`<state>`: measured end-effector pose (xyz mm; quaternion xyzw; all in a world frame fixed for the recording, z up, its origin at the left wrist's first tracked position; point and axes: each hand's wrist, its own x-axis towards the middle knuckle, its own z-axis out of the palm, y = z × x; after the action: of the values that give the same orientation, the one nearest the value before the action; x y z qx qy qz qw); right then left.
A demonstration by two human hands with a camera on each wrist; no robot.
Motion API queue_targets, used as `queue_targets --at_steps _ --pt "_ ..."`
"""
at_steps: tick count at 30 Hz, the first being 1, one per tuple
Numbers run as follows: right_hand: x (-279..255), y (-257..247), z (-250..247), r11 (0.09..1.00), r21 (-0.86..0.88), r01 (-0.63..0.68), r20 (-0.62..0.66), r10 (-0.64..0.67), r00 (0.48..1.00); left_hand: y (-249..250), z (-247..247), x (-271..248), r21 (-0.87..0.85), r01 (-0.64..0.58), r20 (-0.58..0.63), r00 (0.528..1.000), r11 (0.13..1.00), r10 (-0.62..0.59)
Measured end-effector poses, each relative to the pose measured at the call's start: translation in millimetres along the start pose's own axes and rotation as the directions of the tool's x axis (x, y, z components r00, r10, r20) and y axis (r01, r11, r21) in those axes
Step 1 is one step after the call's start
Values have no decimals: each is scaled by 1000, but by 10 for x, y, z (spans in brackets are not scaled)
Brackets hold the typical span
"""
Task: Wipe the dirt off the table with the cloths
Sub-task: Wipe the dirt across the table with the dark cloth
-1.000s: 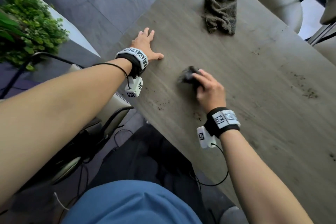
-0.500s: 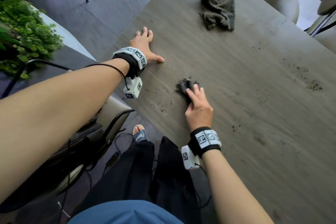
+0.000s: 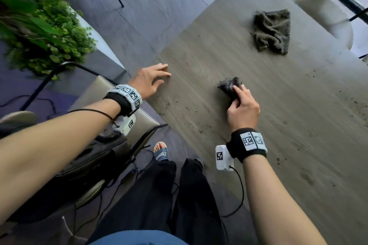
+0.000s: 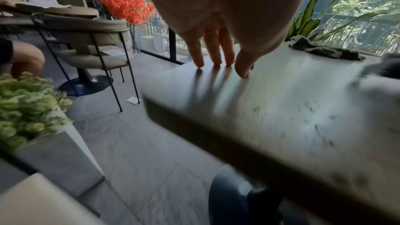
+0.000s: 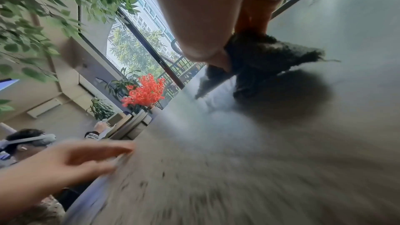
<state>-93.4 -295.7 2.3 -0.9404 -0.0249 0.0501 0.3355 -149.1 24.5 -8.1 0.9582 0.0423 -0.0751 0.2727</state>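
My right hand is curled round a small dark cloth, thumb and fingers pinching it into a wad; the wrist view shows the thumb pressed on the near side of the bunch. The dark cloth sticks out ahead of my fingertips, pointing away from me up the table, and one frayed corner juts to the right in the wrist view. Its lower folds touch the wood. Long axis: roughly along my hand's line, though the wad is too crumpled to say exactly.

My left hand is loose and holds nothing. Its straight fingers come down on the table near the left edge, tips touching the surface, well apart from the dark cloth.

Dirt specks lie between my two hands near the table's near edge. More specks scatter at the far right, with faint smudges right of my right forearm.

A second, larger grey-brown cloth lies crumpled further up the table, beyond the dark cloth and slightly right, apart from both hands. It is untouched; its broad side faces me, long axis unclear.

Off the table: a green plant to the left, a chair below my left wrist, orange flowers further back
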Motion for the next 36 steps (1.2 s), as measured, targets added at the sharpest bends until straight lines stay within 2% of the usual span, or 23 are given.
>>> queue_targets --at_steps 2,4,8,11,14,19,23,25,27,28,30,33,36 --pt "213 -150 154 991 -134 -29 129 46 991 -137 36 -262 5 -43 -29 999 999 43" --pt "282 -328 339 961 -275 22 221 41 975 -236 72 -407 9 -54 -78 995 999 54" --pt "38 -621 667 946 -269 182 309 -94 946 -313 73 -442 -28 8 -167 986 1000 -12" --pt "-374 -730 854 929 -206 308 300 -239 923 -339 17 -384 -20 63 -196 978 998 -66" --pt "-653 -765 932 913 -171 370 320 -303 897 -407 -50 -324 -27 145 -204 968 989 -147" --pt "-394 -814 772 880 -83 468 223 -441 869 -531 -131 -248 -96 189 -219 954 977 -206" --pt "253 -855 664 914 -92 396 110 -386 916 -582 -158 -226 -156 190 -198 955 969 -219" --pt "562 -937 659 950 -144 278 135 -260 956 -614 -186 -206 -216 206 -169 955 954 -245" --pt "743 -1071 713 940 -287 183 228 -119 966 -647 -226 -175 -269 228 -129 954 936 -270" --pt "772 -1156 763 919 -353 174 277 -75 958 -660 -247 -156 -282 233 -110 956 931 -272" --pt "704 -1353 911 889 -394 235 355 -88 931 -694 -281 -119 -282 239 -80 959 929 -271" --pt "342 -1551 1277 841 -328 431 436 -270 858 -740 -308 -103 -266 260 -73 955 928 -288" --pt "-235 -1596 1551 783 -241 573 455 -430 780 -760 -331 -108 -285 273 -58 952 919 -301"
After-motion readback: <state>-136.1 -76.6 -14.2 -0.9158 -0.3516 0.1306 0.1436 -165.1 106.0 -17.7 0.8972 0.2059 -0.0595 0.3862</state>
